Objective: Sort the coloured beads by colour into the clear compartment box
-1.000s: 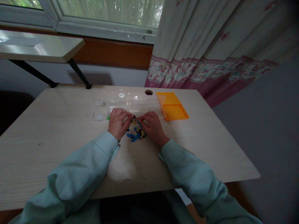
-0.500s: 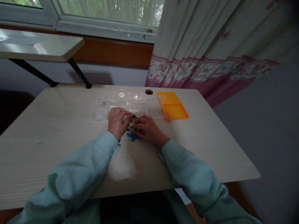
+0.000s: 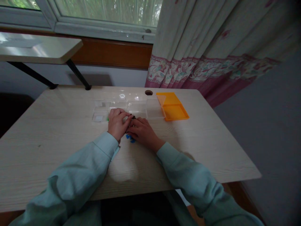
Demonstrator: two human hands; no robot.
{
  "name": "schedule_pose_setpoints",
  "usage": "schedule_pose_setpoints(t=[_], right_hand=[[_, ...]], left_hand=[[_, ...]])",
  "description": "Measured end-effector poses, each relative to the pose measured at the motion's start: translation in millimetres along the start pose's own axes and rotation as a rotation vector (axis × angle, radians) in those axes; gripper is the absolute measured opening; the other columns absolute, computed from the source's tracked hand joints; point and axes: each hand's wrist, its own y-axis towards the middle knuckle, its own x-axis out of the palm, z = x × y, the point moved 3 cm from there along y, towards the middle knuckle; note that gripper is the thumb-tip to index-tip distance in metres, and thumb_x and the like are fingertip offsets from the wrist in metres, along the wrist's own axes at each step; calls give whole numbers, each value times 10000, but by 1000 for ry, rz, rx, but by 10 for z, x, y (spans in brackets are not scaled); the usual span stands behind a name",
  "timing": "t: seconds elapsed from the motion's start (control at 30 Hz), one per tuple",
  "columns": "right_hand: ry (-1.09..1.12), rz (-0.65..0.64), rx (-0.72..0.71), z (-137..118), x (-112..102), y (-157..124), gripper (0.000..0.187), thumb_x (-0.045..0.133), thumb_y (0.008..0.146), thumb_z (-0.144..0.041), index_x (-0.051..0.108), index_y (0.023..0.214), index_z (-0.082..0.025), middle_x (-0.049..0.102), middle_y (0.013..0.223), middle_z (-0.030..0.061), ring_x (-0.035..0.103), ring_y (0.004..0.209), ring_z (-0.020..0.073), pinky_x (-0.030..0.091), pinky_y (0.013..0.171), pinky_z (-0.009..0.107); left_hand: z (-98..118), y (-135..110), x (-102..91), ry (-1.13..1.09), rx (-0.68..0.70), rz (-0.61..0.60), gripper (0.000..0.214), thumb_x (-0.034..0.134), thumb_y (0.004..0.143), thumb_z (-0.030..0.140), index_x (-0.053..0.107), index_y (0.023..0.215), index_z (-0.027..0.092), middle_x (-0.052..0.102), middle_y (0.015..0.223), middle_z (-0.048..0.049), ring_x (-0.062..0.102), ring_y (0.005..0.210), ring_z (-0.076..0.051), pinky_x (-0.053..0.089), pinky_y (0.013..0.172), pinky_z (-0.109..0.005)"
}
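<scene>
Several blue pieces [image 3: 130, 138] lie on the worktop [image 3: 202, 141] by the right hand [image 3: 143, 131], its bent fingers' hold untellable; left hand [image 3: 117, 123] seemingly pinching a dark piece [image 3: 134, 117]; picking-out likely in hand, next move wanting a fine pinch.

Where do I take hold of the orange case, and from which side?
I'd pinch the right-hand rim of the orange case, bringing the right hand in from the right. The case lies flat with that edge fully in view, while the clear plastic box overlaps its left edge in this view. The rim looks low, so thumb and fingertips probably suit best.
</scene>
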Motion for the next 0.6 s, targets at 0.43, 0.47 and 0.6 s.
schedule_pose_setpoints(t=[0.43,0.47,0.6], right_hand=[[32,5,96,20,-68,-19,152,570,874,-341,671,915,-236,619,993,48,463,975,218,322,832,363],[44,16,120,37,-80,-29,145,582,865,-340,669,913,-234,618,991,50,468,970,219,327,836,364],[120,110,245,130,-126,-59,122,607,844,-325,661,884,-223,617,939,52,497,933,214,360,836,361]], left_hand=[[5,3,1,-23,-7,1,204,562,865,385,683,857,221,574,866,-44,469,910,-207,385,850,-384],[4,3,0,-28,-5,0,205,563,864,386,684,859,221,574,866,-45,468,908,-208,385,848,-385],[-2,0,-3,-47,-9,7,201,574,856,390,687,853,224,573,860,-45,468,906,-210,385,840,-389]])
